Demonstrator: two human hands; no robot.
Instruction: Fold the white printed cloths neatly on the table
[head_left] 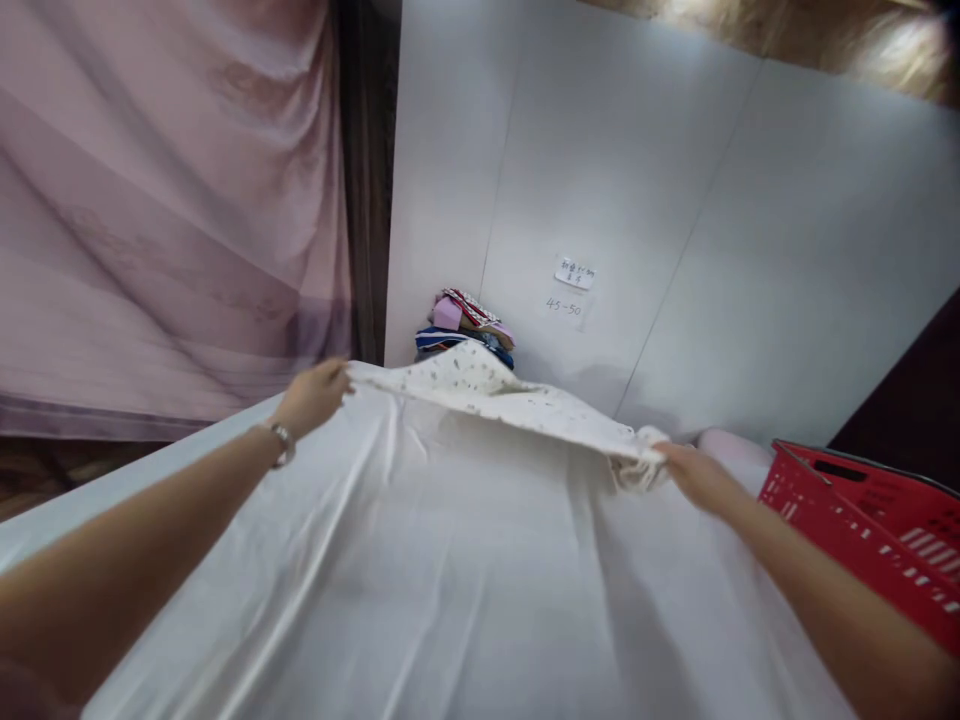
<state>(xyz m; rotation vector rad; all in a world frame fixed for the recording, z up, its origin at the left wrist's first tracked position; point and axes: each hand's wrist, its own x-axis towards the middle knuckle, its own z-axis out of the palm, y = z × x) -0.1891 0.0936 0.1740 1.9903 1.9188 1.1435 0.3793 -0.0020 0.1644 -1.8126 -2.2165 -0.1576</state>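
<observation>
A white garment with small dark prints (540,408) is stretched between my two hands, a little above the white-covered table (450,600). My left hand (313,395) is closed on its left end, with a bracelet on the wrist. Its right end, bunched with loose folds, is gripped by my right hand (694,472). The middle of the cloth rises to a peak at the back. What kind of garment it is cannot be made out.
Behind the cloth, a stack of folded clothes (465,325) stands against the white wall (637,180). A red plastic basket (862,530) is at the right. Pink curtains (172,200) hang at the left. Handwritten paper labels (574,273) are stuck to the wall.
</observation>
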